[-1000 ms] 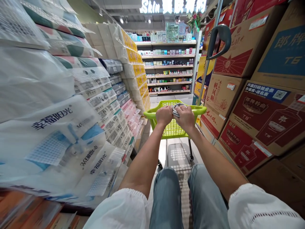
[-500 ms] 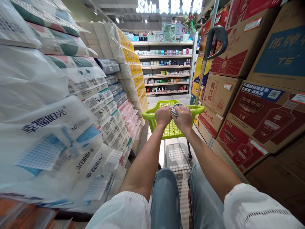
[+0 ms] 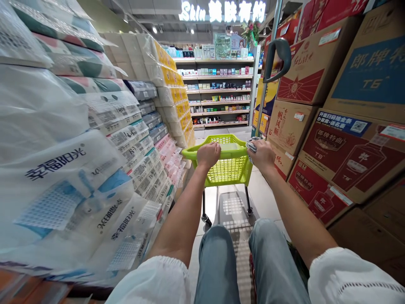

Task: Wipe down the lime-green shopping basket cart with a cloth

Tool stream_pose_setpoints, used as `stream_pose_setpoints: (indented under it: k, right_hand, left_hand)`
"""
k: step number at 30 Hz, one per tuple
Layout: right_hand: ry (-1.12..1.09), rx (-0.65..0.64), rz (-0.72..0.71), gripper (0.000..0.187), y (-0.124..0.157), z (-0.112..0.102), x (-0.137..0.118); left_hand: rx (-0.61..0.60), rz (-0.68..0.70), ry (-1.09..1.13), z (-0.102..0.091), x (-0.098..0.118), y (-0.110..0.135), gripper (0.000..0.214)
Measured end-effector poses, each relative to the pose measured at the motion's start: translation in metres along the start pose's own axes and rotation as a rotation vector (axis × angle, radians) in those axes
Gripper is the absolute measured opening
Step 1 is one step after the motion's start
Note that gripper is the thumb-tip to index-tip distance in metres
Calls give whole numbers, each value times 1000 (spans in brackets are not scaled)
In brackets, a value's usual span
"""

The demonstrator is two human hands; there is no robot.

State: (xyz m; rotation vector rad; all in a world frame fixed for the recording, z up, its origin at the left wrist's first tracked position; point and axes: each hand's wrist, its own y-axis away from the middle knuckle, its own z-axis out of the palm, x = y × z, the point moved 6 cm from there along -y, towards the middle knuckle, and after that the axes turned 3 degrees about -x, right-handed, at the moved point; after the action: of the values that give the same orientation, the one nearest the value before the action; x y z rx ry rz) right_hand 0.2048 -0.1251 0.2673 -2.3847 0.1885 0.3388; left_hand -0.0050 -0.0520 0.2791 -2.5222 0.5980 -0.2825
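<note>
A lime-green shopping cart (image 3: 228, 169) on small wheels stands in the aisle ahead of my knees. My left hand (image 3: 208, 154) is closed over the near rim of the cart. My right hand (image 3: 262, 154) sits off the cart's right corner, closed on a crumpled grey-and-white cloth (image 3: 252, 145) that sticks out between the fingers. Both arms are stretched forward from white sleeves.
Plastic-wrapped tissue packs (image 3: 79, 169) are stacked high along the left. Red and brown cardboard cartons (image 3: 341, 139) pile up on the right, beside a metal pole with a grey handle (image 3: 278, 59). Stocked shelves (image 3: 218, 93) close the aisle's far end. Tiled floor (image 3: 262, 198) runs between.
My hands were together at the middle of the cart's rim. Now they are apart: the left stays on the rim, the right has moved right with the cloth. The cart sits slightly left.
</note>
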Motion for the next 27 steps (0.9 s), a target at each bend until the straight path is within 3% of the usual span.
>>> stream_pose_setpoints:
  k: [5,9,12,16,22,24,27]
  right_hand:
    - [-20,-9,-33,34,5,2,-17]
    - [-32,-34,-54,35,10,2,-38]
    - [-45,-47,-106,36,16,1,-48]
    - [-46,-42,-130,36,13,4,-36]
    - [-160,-29,65,36,-13,14,19]
    - [-178,-1,45,35,-12,15,13]
    - [-156,32,-59,34,1,12,-20]
  left_hand:
    - [-31,17,-40,-7,-5,-5,43]
    - [10,231,30,-10,39,-11,37]
    - [-61,225,27,2,65,-15,29]
    - [-66,175,-39,12,66,-13,41]
    - [-38,221,-27,16,59,-9,52]
    - [-9,213,-29,16,59,-10,52]
    - [18,210,-44,17,60,-10,45]
